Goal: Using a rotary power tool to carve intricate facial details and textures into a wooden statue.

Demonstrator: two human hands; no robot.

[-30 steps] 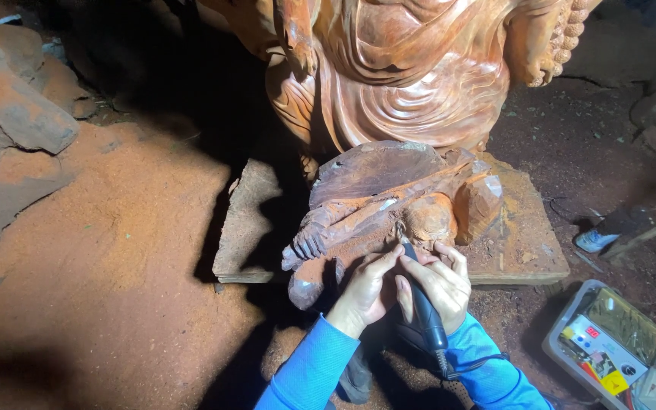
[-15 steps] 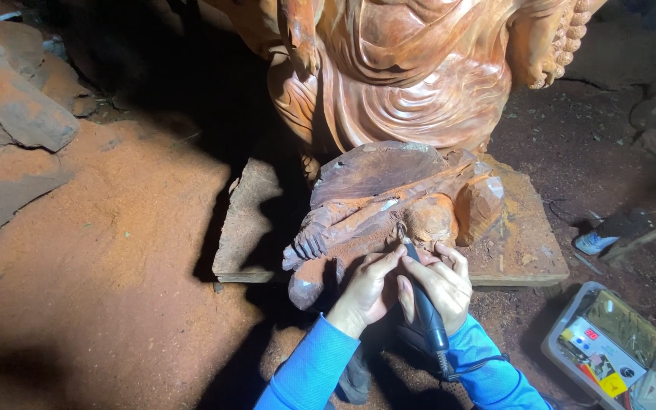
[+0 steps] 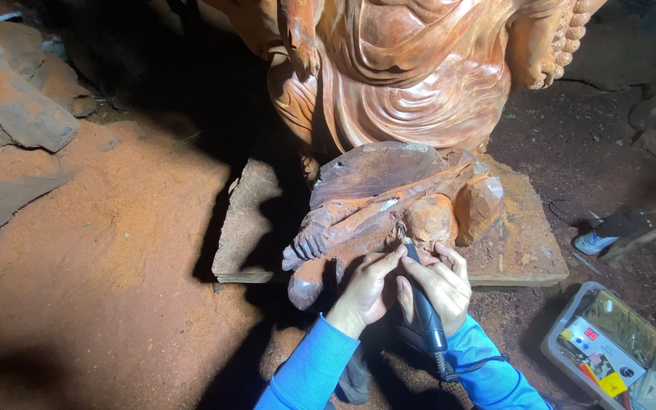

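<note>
Your right hand (image 3: 438, 285) pinches the black rotary tool (image 3: 423, 304), left hand (image 3: 366, 288) steadying its tip; a slip could gouge the small wooden carving (image 3: 389, 205) or your fingers.

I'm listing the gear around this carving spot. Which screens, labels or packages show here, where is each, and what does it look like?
Control box: on the ground at lower right, beside the right hand; grey, boxy, lying tilted.
Display: on the box's top face; small dark rectangle with red lit digits.
Yellow label: on the box's near end; small and yellow.
No packages or signs show clearly.
</note>
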